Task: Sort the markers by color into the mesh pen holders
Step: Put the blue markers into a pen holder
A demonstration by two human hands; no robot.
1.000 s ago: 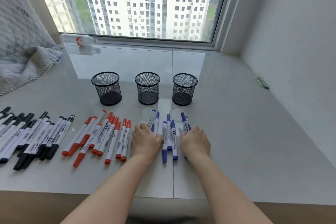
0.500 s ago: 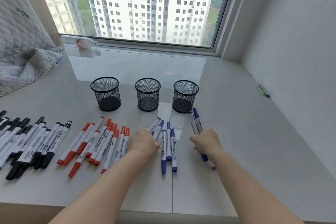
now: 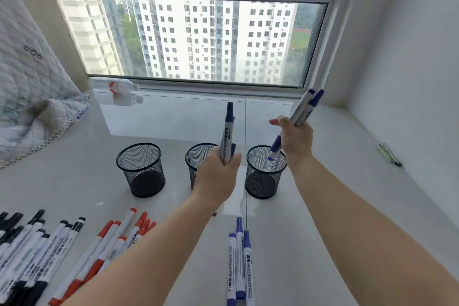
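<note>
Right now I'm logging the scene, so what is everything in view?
holders: three, black mesh, row mid-table, all empty.
blue markers: three flat at near edge; two in each hand.
red markers: a bunch, near left.
black markers: a bunch, far left.
bottle: one, clear, lying by the window.
quilt: grey-white, left.
small object: greenish, at right wall.
left hand: grips markers before middle holder.
right hand: grips markers over right holder.
</note>
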